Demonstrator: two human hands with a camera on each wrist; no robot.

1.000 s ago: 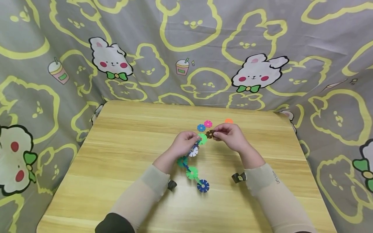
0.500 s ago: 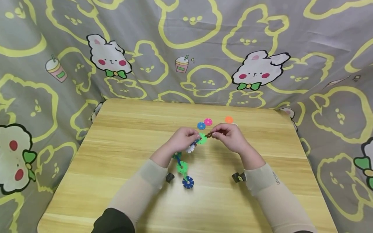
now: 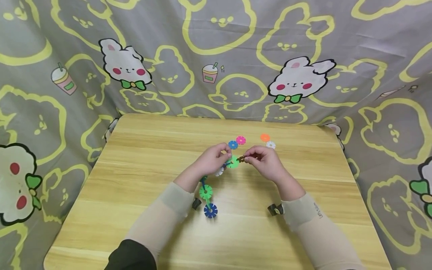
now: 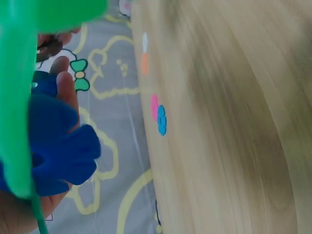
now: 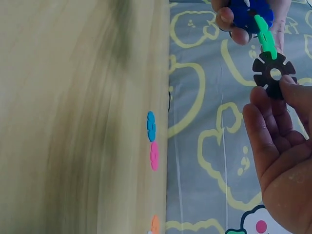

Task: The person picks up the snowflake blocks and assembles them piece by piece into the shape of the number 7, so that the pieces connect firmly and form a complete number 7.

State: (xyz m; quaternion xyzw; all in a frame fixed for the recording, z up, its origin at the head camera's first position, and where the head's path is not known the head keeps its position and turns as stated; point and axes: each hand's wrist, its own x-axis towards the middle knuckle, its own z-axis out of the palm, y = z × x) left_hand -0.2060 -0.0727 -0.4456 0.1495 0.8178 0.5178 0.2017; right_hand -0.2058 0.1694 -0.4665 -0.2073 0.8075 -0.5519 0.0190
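Note:
A chain of notched plastic snowflake discs hangs from my left hand (image 3: 212,160), whose thumb and fingers pinch a blue disc (image 5: 241,17) near its upper end. Joined to that one is a light green disc (image 3: 234,162), sticking out toward the right. My right hand (image 3: 264,159) pinches a brown disc (image 5: 265,73) between thumb and fingers, its rim right at the light green disc's edge. Lower on the chain come a white disc (image 3: 219,171), partly hidden by the left hand, another light green disc (image 3: 206,191) and a dark blue disc (image 3: 210,210) at the bottom.
Beyond the hands, a blue disc (image 3: 233,144) and a pink disc (image 3: 241,140) lie side by side on the wooden table (image 3: 141,150). Farther right are an orange disc (image 3: 265,138) and a white disc (image 3: 270,144). A patterned curtain (image 3: 175,33) surrounds the table's far sides.
The chain's lower end has swung left. The brown disc has turned nearly edge-on to the head view and come up to the light green disc. Both hands keep their grip.

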